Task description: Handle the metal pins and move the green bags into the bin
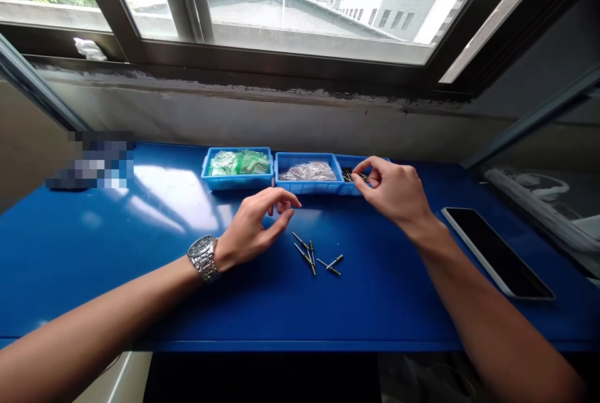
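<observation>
Over the right-hand blue bin (344,188), my right hand (391,190) has thumb and forefinger closed together at the small dark and brass-coloured pieces (347,174) inside. Whatever the fingertips hold is too small to make out against the bin's contents. My left hand (257,222), a metal watch (204,257) on its wrist, hovers above the table with fingers loosely curled, thumb apart and nothing between them. Just below and right of it, several blind rivets (310,259) with silver pins and brass-coloured ends lie loose. Two more rivets (334,262) cross each other nearby.
A middle blue bin (307,187) holds clear plastic packets (309,171); the left blue bin (237,184) holds green-tinted packets (239,163). A phone-like device (497,252) lies right of my forearm on the blue table (187,315). Behind stand a wall and window (304,53).
</observation>
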Demonstrator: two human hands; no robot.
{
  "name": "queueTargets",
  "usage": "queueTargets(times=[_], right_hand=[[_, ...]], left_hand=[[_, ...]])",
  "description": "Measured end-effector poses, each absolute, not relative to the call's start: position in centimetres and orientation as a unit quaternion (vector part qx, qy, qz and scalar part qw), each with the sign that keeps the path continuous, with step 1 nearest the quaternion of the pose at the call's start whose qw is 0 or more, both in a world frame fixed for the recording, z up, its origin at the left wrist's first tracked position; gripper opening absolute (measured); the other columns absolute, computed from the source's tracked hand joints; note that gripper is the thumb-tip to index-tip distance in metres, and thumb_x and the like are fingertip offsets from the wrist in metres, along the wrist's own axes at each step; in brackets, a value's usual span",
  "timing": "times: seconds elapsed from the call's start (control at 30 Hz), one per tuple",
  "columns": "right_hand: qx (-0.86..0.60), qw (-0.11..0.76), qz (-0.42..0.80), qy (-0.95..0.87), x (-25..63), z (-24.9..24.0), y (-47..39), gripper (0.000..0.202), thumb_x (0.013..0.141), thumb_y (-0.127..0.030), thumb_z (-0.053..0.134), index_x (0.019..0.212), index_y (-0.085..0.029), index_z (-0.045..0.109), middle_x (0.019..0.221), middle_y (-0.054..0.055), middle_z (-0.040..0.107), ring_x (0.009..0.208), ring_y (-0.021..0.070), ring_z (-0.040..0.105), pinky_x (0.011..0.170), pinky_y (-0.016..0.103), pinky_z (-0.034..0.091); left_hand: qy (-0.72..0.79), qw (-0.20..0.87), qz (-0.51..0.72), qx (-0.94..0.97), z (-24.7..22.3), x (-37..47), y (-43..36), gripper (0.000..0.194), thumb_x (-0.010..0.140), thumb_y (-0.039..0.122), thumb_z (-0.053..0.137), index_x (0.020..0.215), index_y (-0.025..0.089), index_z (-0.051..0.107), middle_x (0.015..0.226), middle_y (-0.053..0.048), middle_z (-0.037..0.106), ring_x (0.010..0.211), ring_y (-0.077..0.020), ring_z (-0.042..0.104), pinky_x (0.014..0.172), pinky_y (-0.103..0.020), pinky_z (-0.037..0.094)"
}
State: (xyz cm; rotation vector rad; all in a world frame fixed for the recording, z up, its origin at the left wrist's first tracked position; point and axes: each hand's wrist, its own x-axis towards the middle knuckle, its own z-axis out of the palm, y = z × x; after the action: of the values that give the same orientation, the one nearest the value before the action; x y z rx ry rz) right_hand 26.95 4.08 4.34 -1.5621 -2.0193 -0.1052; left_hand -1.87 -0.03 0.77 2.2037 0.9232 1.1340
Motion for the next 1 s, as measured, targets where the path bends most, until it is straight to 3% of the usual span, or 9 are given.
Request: queueTargets(times=[0.07, 0.17, 0.23, 0.5, 0.8, 1.0], right_hand=[[-0.549, 0.251, 0.046, -0.796, 26.3, 4.6, 3.5, 0.019, 0.09, -0.037, 0.068, 0.082, -0.02, 0.072, 0.056, -0.003, 0.053, 0.049, 0.0126, 0.048, 0.051, 0.026, 0.034], [-0.435, 0.124, 0.219, -0.864, 24.5, 5.0, 1.7, 0.021, 0.09, -0.037, 0.07, 0.078, -0.02, 0.074, 0.058, -0.003, 0.056, 0.049, 0.0106, 0.047, 0.046, 0.023, 0.033], [-0.392, 0.071, 0.249, -0.883, 23.3, 5.0, 0.4, 0.02, 0.087, -0.035, 0.073, 0.073, -0.021, 0.073, 0.059, -0.003, 0.06, 0.048, 0.0095, 0.047, 0.045, 0.023, 0.032], [-0.41, 0.046, 0.211, -0.886, 21.9, 4.1, -1.1, 0.012, 0.082, -0.029, 0.077, 0.072, -0.024, 0.072, 0.059, -0.002, 0.066, 0.048, 0.0113, 0.05, 0.046, 0.026, 0.027], [-0.446, 0.017, 0.155, -0.881, 21.5, 4.1, -1.2, 0.011, 0.088, -0.023, 0.062, 0.08, -0.023, 0.068, 0.067, -0.003, 0.069, 0.053, 0.0113, 0.052, 0.052, 0.026, 0.027], [-0.453, 0.072, 0.123, -0.88, 21.3, 3.7, -0.6, 0.01, 0.095, -0.028, 0.06, 0.091, -0.022, 0.066, 0.058, -0.006, 0.057, 0.049, 0.0107, 0.045, 0.053, 0.026, 0.025]], left_hand=[[0.341, 0.248, 0.414, 0.807, 0.8, -1.8, -0.1, 0.013, 0.1, 0.02, 0.057, 0.106, 0.017, 0.068, 0.091, -0.004, 0.069, 0.079, -0.0148, 0.061, 0.07, -0.029, 0.048], [0.345, 0.253, 0.409, 0.806, 0.8, -1.8, -0.1, 0.013, 0.1, 0.019, 0.057, 0.106, 0.017, 0.068, 0.09, -0.003, 0.069, 0.079, -0.0143, 0.061, 0.07, -0.029, 0.048], [0.347, 0.256, 0.403, 0.807, 0.8, -1.8, -0.1, 0.013, 0.1, 0.019, 0.057, 0.105, 0.017, 0.068, 0.09, -0.003, 0.069, 0.078, -0.0139, 0.061, 0.07, -0.028, 0.048], [0.343, 0.261, 0.392, 0.813, 0.8, -1.8, 0.0, 0.012, 0.101, 0.018, 0.057, 0.106, 0.017, 0.068, 0.091, -0.002, 0.07, 0.078, -0.013, 0.062, 0.069, -0.026, 0.047], [0.347, 0.262, 0.386, 0.814, 0.8, -1.8, -0.1, 0.012, 0.1, 0.017, 0.057, 0.106, 0.017, 0.068, 0.092, -0.002, 0.07, 0.08, -0.0134, 0.062, 0.07, -0.026, 0.048], [0.337, 0.249, 0.377, 0.826, 0.5, -2.0, 0.1, 0.017, 0.096, 0.019, 0.062, 0.113, 0.018, 0.066, 0.1, -0.005, 0.068, 0.092, -0.0177, 0.062, 0.076, -0.03, 0.049]])
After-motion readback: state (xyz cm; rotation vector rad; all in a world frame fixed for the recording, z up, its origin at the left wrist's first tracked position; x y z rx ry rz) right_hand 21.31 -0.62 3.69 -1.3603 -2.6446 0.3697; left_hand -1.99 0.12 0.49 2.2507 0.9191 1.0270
